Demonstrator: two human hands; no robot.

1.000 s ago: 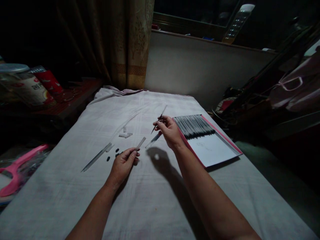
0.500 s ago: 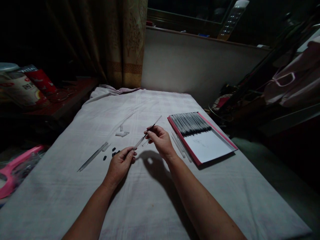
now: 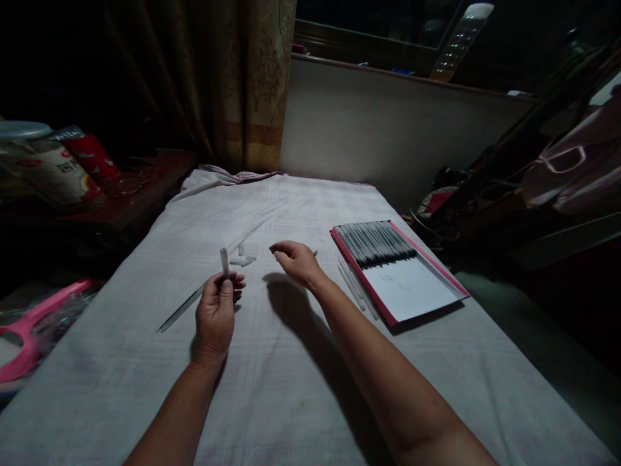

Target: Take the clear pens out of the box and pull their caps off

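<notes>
Clear tube [image 3: 224,262]: held upright in left fingers [image 3: 226,291]; right fingers [image 3: 286,247] curled, contents not discernible. Apparent step: fitting parts; next move likely requires steady alignment.

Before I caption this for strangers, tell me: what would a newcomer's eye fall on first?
Probably the red-sided box on the right of the pale cloth, with its tight row of slim, black-ended tubes. Next, perhaps, the bare left hand, left of centre and gripping a clear tube, and the right hand nearer the box. At the far left, a bright pink object stands out beside the cloth.
</notes>
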